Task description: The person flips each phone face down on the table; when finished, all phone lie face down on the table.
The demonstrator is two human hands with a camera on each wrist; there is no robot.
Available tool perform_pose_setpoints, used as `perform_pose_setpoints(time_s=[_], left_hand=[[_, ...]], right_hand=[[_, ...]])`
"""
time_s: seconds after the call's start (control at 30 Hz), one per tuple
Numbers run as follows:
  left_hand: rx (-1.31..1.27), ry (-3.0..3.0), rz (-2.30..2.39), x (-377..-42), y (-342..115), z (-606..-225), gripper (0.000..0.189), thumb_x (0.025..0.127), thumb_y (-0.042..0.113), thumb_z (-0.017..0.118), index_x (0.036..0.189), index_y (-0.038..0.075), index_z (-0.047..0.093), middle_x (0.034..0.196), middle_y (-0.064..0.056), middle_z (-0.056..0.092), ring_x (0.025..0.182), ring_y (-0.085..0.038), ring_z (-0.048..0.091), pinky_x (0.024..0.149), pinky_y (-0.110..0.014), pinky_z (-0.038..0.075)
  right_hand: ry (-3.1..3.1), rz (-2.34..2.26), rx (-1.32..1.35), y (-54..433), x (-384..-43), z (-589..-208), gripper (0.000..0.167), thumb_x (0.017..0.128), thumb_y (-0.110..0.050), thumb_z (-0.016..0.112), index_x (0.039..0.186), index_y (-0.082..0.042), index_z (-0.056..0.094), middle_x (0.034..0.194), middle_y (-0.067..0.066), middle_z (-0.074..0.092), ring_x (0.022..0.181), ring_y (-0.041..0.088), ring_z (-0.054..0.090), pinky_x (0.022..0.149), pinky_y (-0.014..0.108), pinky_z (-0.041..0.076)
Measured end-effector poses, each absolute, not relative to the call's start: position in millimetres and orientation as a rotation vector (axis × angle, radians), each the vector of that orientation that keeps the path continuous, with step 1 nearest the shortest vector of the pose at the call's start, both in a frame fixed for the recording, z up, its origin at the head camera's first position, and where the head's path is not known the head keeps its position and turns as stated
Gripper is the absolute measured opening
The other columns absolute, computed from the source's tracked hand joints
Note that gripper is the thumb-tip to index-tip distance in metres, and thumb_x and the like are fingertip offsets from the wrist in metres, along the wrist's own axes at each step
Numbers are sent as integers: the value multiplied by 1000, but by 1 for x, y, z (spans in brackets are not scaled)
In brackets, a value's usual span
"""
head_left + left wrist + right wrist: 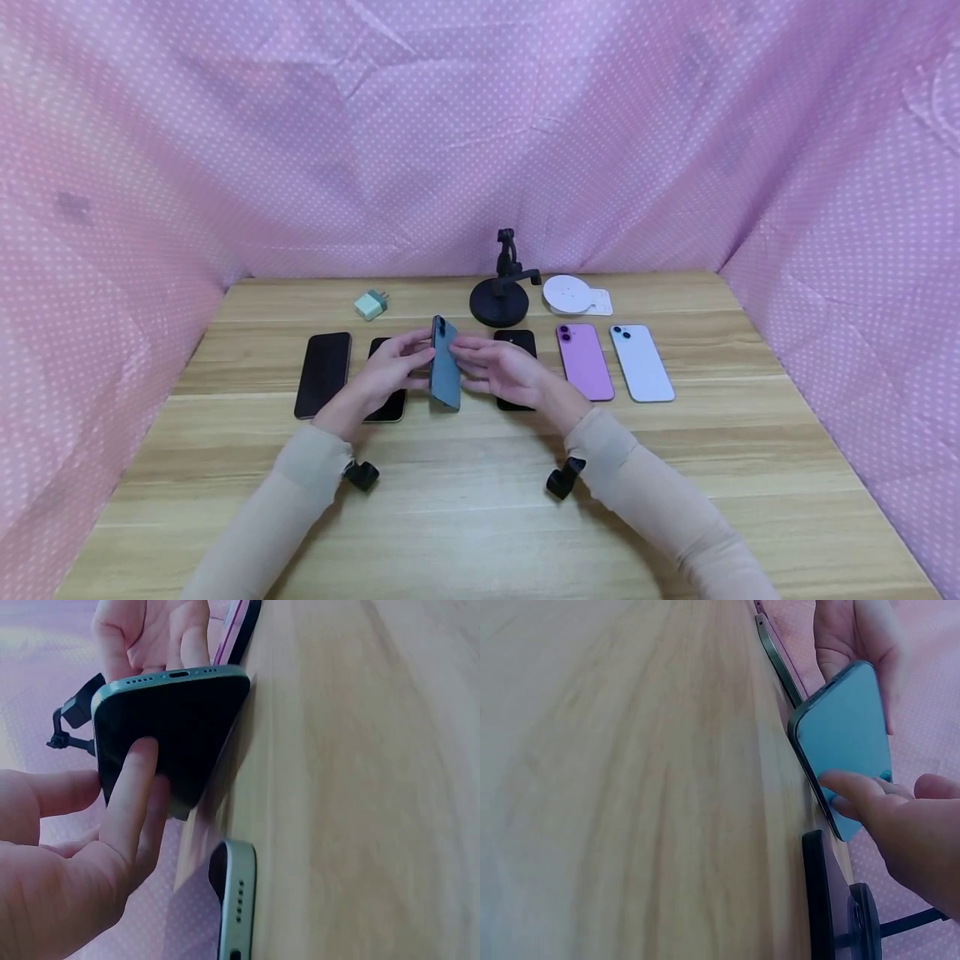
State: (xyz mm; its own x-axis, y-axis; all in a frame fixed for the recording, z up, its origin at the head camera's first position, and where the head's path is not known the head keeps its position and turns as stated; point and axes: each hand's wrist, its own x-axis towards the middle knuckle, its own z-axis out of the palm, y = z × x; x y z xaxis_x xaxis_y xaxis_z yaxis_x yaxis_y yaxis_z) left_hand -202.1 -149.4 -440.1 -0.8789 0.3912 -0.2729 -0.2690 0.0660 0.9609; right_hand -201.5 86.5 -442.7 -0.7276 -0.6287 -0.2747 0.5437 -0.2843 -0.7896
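A teal-backed smartphone [446, 367] stands tilted on edge between my two hands, near the table's middle. Its dark screen faces my left hand [393, 364]; that hand holds it, with the thumb at the side edge and straight-looking fingers [129, 799] on the screen. From the other side my right hand [504, 369] touches the teal back with extended fingers [847, 784]. Beneath my left hand lies a screen-up phone [390, 408], partly covered. A black phone [517, 337] is partly hidden under my right hand.
Another dark-screened phone [322, 375] lies at far left. Pink [585, 362] and white [642, 363] phones lie back-up at right. Behind stand a green charger plug [371, 305], a black round-based stand [500, 304] and a white disc [567, 294]. Pink dotted cloth [450, 150] hangs around the table.
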Motion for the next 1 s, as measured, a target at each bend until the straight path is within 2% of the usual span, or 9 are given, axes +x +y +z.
perform_pose_setpoints(time_s=[0.13,0.3,0.57,0.7,0.83,1.0], left_hand=[[100,1904,1835,-202,-154,-443,51,107,10,51,156,4,36,147,-24,47,125,-33,54,90,-43,59],[70,1926,1799,-202,-159,-449,52,106,6,52,156,3,36,146,-25,46,120,-32,57,86,-43,60],[112,2030,1670,-203,-161,-454,54,104,1,55,155,0,37,139,-25,51,104,-28,66,81,-41,62],[149,2122,1571,-204,-160,-451,51,103,3,58,152,2,43,134,-23,55,92,-26,71,74,-40,64],[132,2157,1515,-206,-155,-449,49,102,6,60,150,5,47,132,-21,58,79,-25,72,66,-40,64],[96,2178,1487,-202,-157,-447,50,102,6,62,149,6,48,134,-20,57,74,-24,72,65,-39,64]], right_hand=[[1230,-2051,-59,89,-201,-444,50,110,-7,36,158,-1,28,167,12,19,153,27,16,123,52,20],[1256,-2053,-31,94,-200,-447,51,110,-6,34,160,-1,23,168,12,15,154,26,13,123,49,22],[1265,-2072,11,98,-201,-451,52,109,-3,34,160,-1,24,167,12,19,153,25,16,121,47,27],[1268,-2077,11,98,-202,-452,53,109,-2,36,160,-1,23,167,11,19,153,24,16,121,48,27],[1275,-2078,-3,102,-204,-453,52,109,-4,33,160,0,21,168,13,15,154,25,13,122,50,25],[1247,-2072,-16,100,-204,-453,52,110,-5,32,160,0,19,168,14,13,154,26,11,122,50,24]])
